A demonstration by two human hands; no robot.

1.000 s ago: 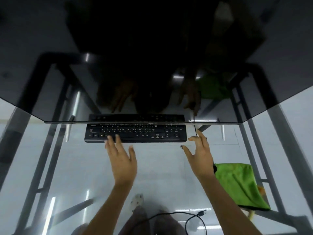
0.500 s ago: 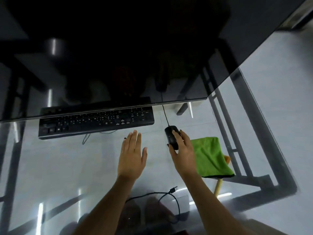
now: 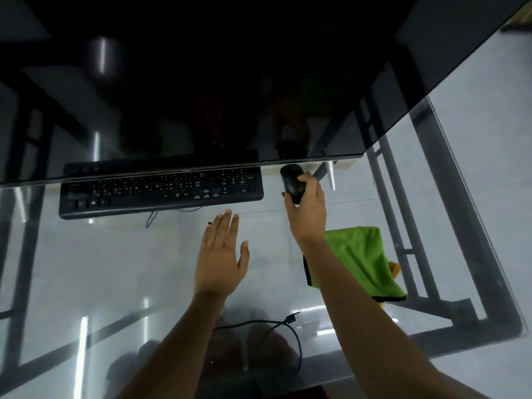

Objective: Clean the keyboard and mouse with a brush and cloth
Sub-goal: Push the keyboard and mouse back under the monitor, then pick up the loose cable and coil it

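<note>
Mouse point(image 3: 292, 181) in matte black sits on our glass table point(image 3: 86, 269), just under the dark monitor's point(image 3: 201, 82) lower edge and right of the black keyboard point(image 3: 161, 191). Our right hand point(image 3: 308, 214) grasps it, fingers curled over its sides. Our left hand point(image 3: 221, 257) hovers flat with fingers straight and spread, holding nothing, near the keyboard's front edge. Beside our right forearm lies the green cloth point(image 3: 362, 260). A loose USB cable point(image 3: 276, 326) curls nearer us.
</note>
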